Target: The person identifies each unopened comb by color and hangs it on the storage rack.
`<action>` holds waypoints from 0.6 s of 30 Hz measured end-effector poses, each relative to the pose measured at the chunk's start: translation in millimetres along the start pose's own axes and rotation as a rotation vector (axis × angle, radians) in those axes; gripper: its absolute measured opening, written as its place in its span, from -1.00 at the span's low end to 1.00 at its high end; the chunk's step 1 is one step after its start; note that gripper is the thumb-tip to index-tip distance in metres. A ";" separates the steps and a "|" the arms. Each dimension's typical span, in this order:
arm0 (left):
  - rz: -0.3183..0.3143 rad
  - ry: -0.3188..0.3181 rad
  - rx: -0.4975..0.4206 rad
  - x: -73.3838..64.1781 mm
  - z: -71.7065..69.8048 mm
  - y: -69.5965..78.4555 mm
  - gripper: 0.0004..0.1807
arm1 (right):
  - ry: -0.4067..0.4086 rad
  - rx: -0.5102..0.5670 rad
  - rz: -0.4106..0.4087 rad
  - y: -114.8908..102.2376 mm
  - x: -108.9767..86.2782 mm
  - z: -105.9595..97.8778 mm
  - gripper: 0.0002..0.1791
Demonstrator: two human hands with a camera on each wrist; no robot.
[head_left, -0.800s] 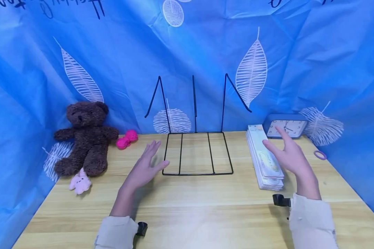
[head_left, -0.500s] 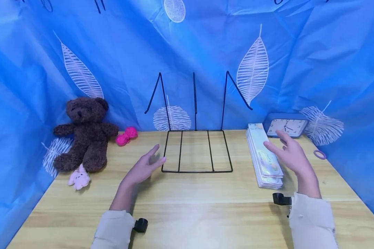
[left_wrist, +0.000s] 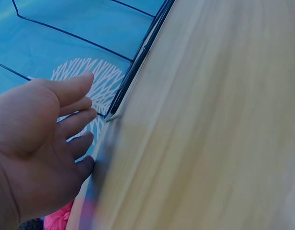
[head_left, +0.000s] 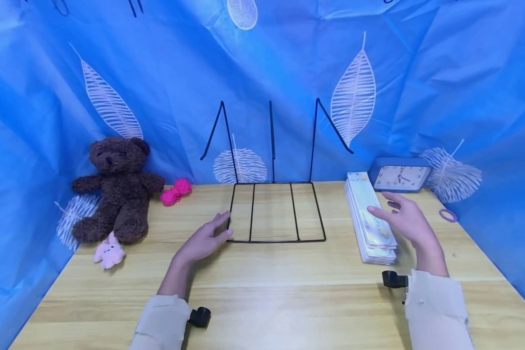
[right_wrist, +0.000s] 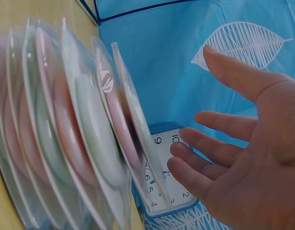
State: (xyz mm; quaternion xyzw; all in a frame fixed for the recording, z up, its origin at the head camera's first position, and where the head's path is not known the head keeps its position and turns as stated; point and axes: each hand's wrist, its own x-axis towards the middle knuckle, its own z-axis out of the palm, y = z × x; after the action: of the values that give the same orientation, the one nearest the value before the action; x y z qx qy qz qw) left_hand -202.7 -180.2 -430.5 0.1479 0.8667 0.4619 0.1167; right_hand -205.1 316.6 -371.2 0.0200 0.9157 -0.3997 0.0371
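Note:
A black wire rack [head_left: 295,241] stands at the back middle of the wooden table, its three prongs rising at the rear. My left hand [head_left: 203,240] is at the rack's front left corner, fingertips overlapping the wire in the head view. In the left wrist view that hand [left_wrist: 47,139] has relaxed fingers and a bare palm. To the right lies a stack of flat clear packets [head_left: 367,214], with rounded pink and green items inside. My right hand [head_left: 407,221] hovers at the stack's right side, thumb over its top. Its loosely bent fingers hold nothing in the right wrist view.
A blue clock [head_left: 401,177] stands behind the packets, with a purple ring [head_left: 448,215] near the right edge. At left sit a brown teddy bear [head_left: 120,189], a small pink plush toy [head_left: 110,253] and a bright pink bundle [head_left: 176,191]. A blue printed sheet [head_left: 288,58] hangs behind.
My left hand has come down slightly, its fingertips now at the rack's left side. The right hand has lowered a little beside the packets, its fingers bending slightly more. The objects stay put.

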 end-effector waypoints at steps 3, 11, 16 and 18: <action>0.004 -0.009 0.045 2.1 2.2 0.0 -0.32 | -0.028 -0.005 0.033 2.5 -0.3 0.1 0.14; 0.030 -0.027 0.164 7.4 8.1 -5.4 -0.33 | -0.077 -0.047 0.097 6.5 0.7 -1.3 0.16; 0.055 -0.023 0.195 6.4 8.2 -6.7 -0.33 | -0.088 -0.079 0.092 12.9 2.5 -0.4 0.09; 0.056 -0.031 0.198 5.5 8.2 -6.7 -0.33 | -0.091 -0.092 0.086 16.6 3.8 0.7 0.05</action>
State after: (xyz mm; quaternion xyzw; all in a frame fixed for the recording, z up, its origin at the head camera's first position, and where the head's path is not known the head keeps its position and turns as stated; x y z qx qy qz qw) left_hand -206.0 -175.5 -441.0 0.1900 0.9016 0.3750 0.1018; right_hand -207.8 327.3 -384.1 0.0391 0.9288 -0.3557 0.0968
